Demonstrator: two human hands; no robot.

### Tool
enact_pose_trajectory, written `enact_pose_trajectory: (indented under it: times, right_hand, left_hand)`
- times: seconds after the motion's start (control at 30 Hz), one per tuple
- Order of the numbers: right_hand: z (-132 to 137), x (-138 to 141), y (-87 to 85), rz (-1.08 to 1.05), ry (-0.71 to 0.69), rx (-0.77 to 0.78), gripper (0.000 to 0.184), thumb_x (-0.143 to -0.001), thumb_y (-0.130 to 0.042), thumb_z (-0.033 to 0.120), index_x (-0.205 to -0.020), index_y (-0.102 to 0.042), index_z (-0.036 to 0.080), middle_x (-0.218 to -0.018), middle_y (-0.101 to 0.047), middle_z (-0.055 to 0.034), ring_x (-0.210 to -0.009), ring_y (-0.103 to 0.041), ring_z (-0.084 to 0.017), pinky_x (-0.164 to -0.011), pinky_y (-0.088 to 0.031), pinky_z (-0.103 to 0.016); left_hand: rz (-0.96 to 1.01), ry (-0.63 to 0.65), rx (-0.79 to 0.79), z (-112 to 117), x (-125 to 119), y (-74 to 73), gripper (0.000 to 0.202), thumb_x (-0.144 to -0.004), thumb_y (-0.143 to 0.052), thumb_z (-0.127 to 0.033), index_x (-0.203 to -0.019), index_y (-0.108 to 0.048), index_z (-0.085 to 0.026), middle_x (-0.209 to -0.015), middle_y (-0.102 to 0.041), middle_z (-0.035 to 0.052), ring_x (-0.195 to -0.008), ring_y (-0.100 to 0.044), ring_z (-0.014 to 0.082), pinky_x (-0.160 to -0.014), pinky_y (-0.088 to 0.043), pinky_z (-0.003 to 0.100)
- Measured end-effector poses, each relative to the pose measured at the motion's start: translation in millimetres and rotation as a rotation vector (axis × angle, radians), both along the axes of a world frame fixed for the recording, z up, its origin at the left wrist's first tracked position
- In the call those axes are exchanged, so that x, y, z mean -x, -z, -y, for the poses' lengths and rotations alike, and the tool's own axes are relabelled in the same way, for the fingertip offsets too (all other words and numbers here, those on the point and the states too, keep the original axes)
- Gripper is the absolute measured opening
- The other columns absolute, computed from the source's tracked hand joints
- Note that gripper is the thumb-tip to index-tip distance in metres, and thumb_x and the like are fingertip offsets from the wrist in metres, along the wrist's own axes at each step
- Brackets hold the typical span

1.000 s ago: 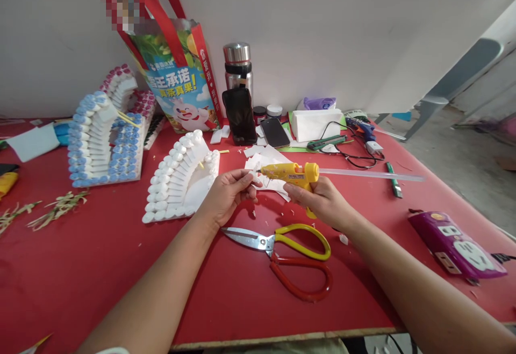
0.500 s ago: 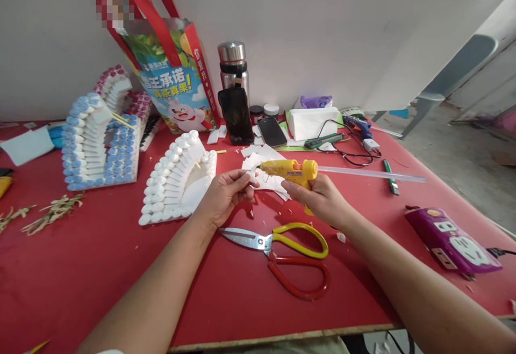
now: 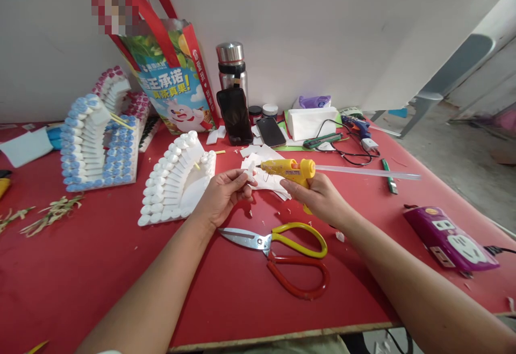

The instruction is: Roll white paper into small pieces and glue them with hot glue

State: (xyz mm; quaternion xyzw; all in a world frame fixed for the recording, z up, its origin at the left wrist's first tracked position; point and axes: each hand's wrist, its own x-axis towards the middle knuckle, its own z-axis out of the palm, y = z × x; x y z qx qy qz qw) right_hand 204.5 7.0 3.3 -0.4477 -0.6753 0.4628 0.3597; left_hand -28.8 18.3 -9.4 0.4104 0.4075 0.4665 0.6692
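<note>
Red tabletop (image 3: 226,311), smooth and faintly glossy, littered with pale crumbs; glue gun (image 3: 284,168) of hard yellow plastic, stubby barrel pointing left, a long translucent glue stick (image 3: 366,172) running straight out of its rear; white piece (image 3: 250,171), small and matt, directly before the nozzle, contact between the two too fine to tell; crumpled-edged white paper (image 3: 262,153) flat on the table behind them.

Left hand (image 3: 223,195): thumb and fingertips pinched narrow on the white piece, remaining fingers curled beneath; right hand (image 3: 324,198): fingers closed round the gun's grip, above the table; trigger hidden, its position cannot be told.

Beside the left hand, a white arched model (image 3: 165,182), outer curve made of rounded, padded knobs, narrow ridged slats inside; nearer the body, scissors (image 3: 265,242) lying flat, blades of bright metal, broad loop handles, one yellow, one red.
</note>
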Motion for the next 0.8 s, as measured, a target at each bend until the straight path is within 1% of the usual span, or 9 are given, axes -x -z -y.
enact_pose_trajectory:
  times: [0.1,0.2,0.27,0.33,0.47,0.6,0.8]
  right_hand:
    - [-0.5,-1.6,1.9,-0.020,0.037,0.002,0.040,-0.090,-0.059,0.054,-0.075,-0.053,0.018,-0.060,-0.039,0.0051,-0.053,-0.032,-0.008,-0.048,-0.026,-0.025]
    - [0.7,-2.7,1.0,-0.077,0.059,0.004,0.041,-0.091,-0.060,0.053,-0.072,-0.053,0.017,-0.061,-0.043,0.0036,-0.053,-0.035,-0.008,-0.048,-0.027,-0.025]
    - [2.1,-2.3,-0.7,-0.103,0.038,-0.002,0.039,-0.091,-0.060,0.051,-0.074,-0.056,0.017,-0.062,-0.047,0.0027,-0.053,-0.037,-0.008,-0.048,-0.029,-0.025]
    - [3.3,-0.8,-1.8,-0.104,-0.005,-0.008,0.035,-0.091,-0.061,0.049,-0.077,-0.060,0.017,-0.062,-0.047,0.0027,-0.053,-0.037,-0.008,-0.049,-0.030,-0.025]
    - [3.1,3.1,-0.2,-0.065,-0.058,-0.031,0.030,-0.092,-0.061,0.047,-0.083,-0.063,0.018,-0.060,-0.043,0.0031,-0.055,-0.038,-0.010,-0.049,-0.030,-0.025]
    - [1.8,5.4,1.3,-0.036,-0.064,-0.055,0.029,-0.093,-0.059,0.048,-0.094,-0.066,0.019,-0.062,-0.046,0.0016,-0.057,-0.041,-0.012,-0.049,-0.031,-0.026]
    - [2.2,5.2,-1.2,0.003,-0.038,-0.098,0.031,-0.093,-0.058,0.047,-0.099,-0.067,0.018,-0.065,-0.048,0.0007,-0.058,-0.041,-0.012,-0.050,-0.030,-0.026]
  left_hand:
    - [-0.018,-0.012,0.000,0.4,-0.8,-1.1,0.020,-0.080,-0.077,-0.030,-0.078,-0.070,-0.011,-0.061,-0.063,0.0005,-0.052,-0.059,0.0083,-0.059,-0.053,0.020]
    - [-0.067,-0.059,-0.012,1.3,-2.5,-1.8,0.021,-0.079,-0.077,-0.031,-0.080,-0.070,-0.010,-0.061,-0.064,0.0011,-0.052,-0.058,0.0084,-0.057,-0.052,0.021]
    - [-0.108,-0.102,-0.053,1.7,-3.5,-0.9,0.022,-0.079,-0.077,-0.031,-0.084,-0.070,-0.011,-0.066,-0.067,0.0025,-0.053,-0.059,0.0088,-0.057,-0.052,0.022]
    - [-0.155,-0.117,-0.101,2.0,-4.3,0.4,0.024,-0.080,-0.075,-0.033,-0.088,-0.070,-0.011,-0.069,-0.069,0.0031,-0.054,-0.060,0.0104,-0.058,-0.054,0.024]
    - [-0.239,-0.112,-0.135,3.0,-6.0,0.5,0.026,-0.082,-0.072,-0.036,-0.091,-0.070,-0.012,-0.065,-0.067,0.0025,-0.053,-0.062,0.0136,-0.059,-0.056,0.029]
    - [-0.264,-0.110,-0.135,4.3,-7.6,-2.5,0.027,-0.081,-0.073,-0.038,-0.088,-0.070,-0.013,-0.064,-0.067,0.0024,-0.052,-0.062,0.0144,-0.058,-0.056,0.030]
    - [-0.276,-0.131,-0.127,5.6,-9.1,-3.9,0.027,-0.080,-0.073,-0.039,-0.088,-0.070,-0.013,-0.064,-0.068,0.0025,-0.052,-0.062,0.0148,-0.058,-0.056,0.031]
